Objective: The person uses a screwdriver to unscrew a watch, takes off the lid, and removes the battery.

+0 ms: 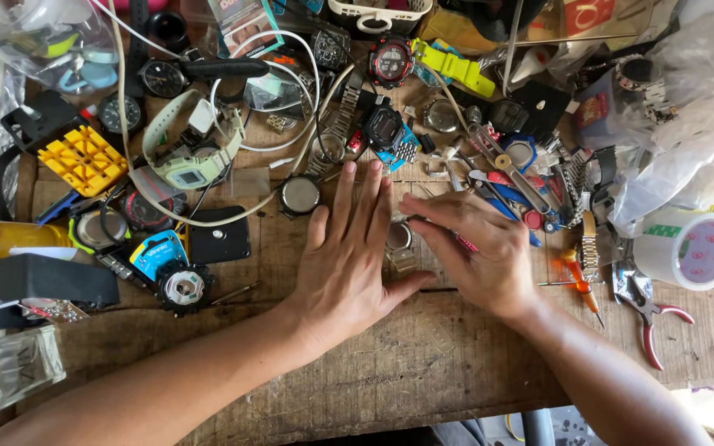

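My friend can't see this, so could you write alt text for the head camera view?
Two bare hands meet over a small metal watch case on a cluttered wooden workbench; the left hand lies flat, the right hand holds a thin tool. Watches, pliers and tape surround them.

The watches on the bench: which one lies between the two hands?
The small silver watch, between the left hand and the right hand; the others lie farther off.

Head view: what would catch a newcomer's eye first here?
Two bare hands meet at the centre of a worn wooden bench: the left hand lies flat, the right hand holds a thin red tool over a small metal watch case. Watches and tools crowd the bench behind them, a yellow holder far left.
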